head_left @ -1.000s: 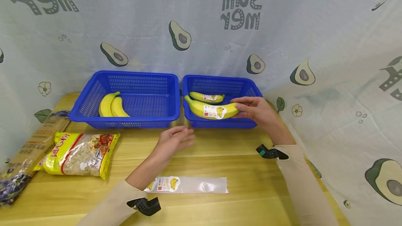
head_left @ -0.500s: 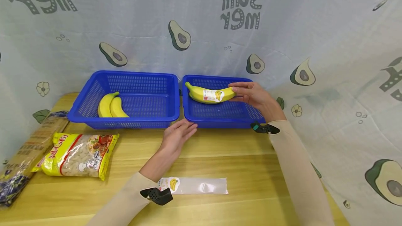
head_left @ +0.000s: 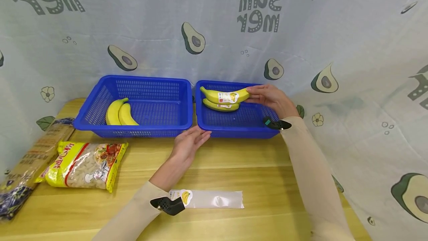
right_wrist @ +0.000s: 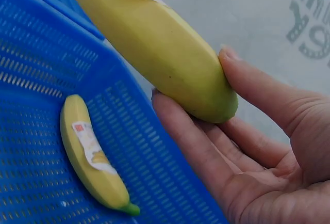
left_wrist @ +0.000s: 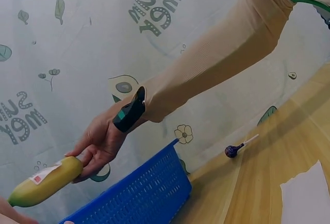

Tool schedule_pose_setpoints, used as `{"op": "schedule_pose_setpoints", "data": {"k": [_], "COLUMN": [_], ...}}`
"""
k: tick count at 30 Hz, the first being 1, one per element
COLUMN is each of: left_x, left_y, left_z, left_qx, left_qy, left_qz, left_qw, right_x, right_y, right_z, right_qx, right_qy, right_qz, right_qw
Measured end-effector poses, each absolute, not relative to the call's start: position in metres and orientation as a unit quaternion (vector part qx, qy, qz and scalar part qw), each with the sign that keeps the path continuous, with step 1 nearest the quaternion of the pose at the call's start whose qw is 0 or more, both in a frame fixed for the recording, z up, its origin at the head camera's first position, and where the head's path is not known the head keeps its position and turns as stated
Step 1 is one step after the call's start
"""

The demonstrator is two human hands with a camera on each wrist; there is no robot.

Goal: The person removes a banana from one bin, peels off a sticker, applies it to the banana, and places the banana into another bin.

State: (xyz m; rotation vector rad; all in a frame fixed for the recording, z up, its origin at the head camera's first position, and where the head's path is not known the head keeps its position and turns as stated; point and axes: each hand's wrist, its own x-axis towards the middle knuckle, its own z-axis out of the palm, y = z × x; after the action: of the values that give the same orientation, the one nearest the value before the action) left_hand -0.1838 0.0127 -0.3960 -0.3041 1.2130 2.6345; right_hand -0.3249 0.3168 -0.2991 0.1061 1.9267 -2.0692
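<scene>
Head view: right hand (head_left: 270, 98) pinches a banana (head_left: 223, 96) over the right basket (head_left: 247, 133), farther back than a second ago, seemingly not yet placed; left hand (head_left: 188, 145), fingers loosely straight, by its near-left corner.

head view: bright, even light; glare on plastic strip (head_left: 214, 199); soft shadow on desk (head_left: 277, 181); long packet (head_left: 37, 161) blurred at left edge. left wrist view: dimmer, greyer. right wrist view: muted light, held banana (right_wrist: 160, 53) shaded underneath, backdrop (right_wrist: 258, 25) soft.

I see right rectangular blue plastic basket (head_left: 240, 128), lower labelled curved yellow banana (right_wrist: 87, 157) inside; just beside, left rectangular blue plastic basket (head_left: 133, 127).
</scene>
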Motion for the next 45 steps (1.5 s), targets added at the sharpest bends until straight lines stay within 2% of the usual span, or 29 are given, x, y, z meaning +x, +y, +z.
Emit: {"op": "schedule_pose_setpoints", "data": {"k": [9, 16, 27, 36, 45], "left_x": [-0.183, -0.184, -0.185, -0.186, -0.186], "left_y": [0.008, 0.010, 0.011, 0.011, 0.012], "left_z": [-0.399, -0.403, -0.400, -0.399, -0.400], "left_qx": [-0.103, -0.110, -0.110, -0.111, -0.110], "left_qy": [0.409, 0.398, 0.404, 0.405, 0.399], "left_qz": [0.899, 0.904, 0.901, 0.901, 0.904], "left_qw": [0.116, 0.112, 0.110, 0.109, 0.106], "right_x": [-0.333, -0.343, -0.351, -0.351, -0.349], "right_y": [0.316, 0.312, 0.310, 0.305, 0.309], "right_z": [-0.313, -0.325, -0.345, -0.352, -0.359], "right_qx": [0.060, 0.138, 0.200, 0.207, 0.186], "right_qy": [0.664, 0.676, 0.713, 0.705, 0.763], "right_qz": [-0.724, -0.703, -0.650, -0.651, -0.580], "right_qw": [0.175, 0.170, 0.172, 0.193, 0.218]}}
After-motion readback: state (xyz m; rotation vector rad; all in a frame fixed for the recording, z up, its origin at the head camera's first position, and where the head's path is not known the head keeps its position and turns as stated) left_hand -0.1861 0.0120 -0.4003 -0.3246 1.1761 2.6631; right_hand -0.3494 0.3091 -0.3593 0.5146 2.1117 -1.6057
